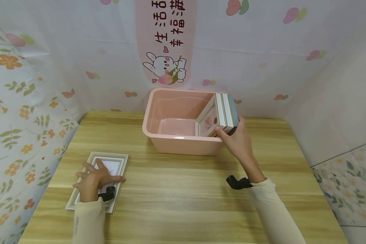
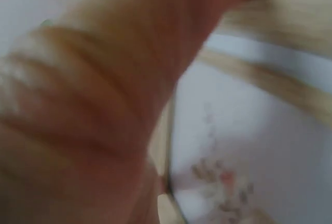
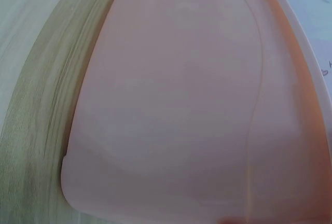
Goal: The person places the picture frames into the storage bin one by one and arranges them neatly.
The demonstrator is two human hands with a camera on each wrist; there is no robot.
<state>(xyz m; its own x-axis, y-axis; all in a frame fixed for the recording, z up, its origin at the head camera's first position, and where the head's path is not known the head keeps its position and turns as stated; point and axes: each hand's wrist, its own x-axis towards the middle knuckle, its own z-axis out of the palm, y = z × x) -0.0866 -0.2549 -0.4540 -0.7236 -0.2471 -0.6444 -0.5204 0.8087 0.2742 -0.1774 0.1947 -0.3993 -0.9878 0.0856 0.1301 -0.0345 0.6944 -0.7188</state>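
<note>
On the left of the table lies a rectangular picture frame (image 1: pixel 125 161) with a pale border and a white print. My left hand (image 1: pixel 93 179) rests across it with fingers spread, the thumb reaching its right edge. In the left wrist view, a blurred finger covers much of the frame's printed sheet (image 2: pixel 249 146). Several picture frames (image 1: pixel 221 108) lean together at the right end of a pink plastic bin (image 1: pixel 186 145). My right hand (image 1: pixel 240 140) grips them at their near lower corner, thumb in front and fingers behind. The right wrist view holds mostly the bin's pink wall (image 3: pixel 171 94).
The wood-grain table (image 1: pixel 170 196) carries the bin at its back middle. A patterned cloth backdrop (image 1: pixel 109 67) hangs right behind the bin. Floral cloth (image 1: pixel 24 135) stands along the left side, and a pale panel (image 1: pixel 329 101) along the right.
</note>
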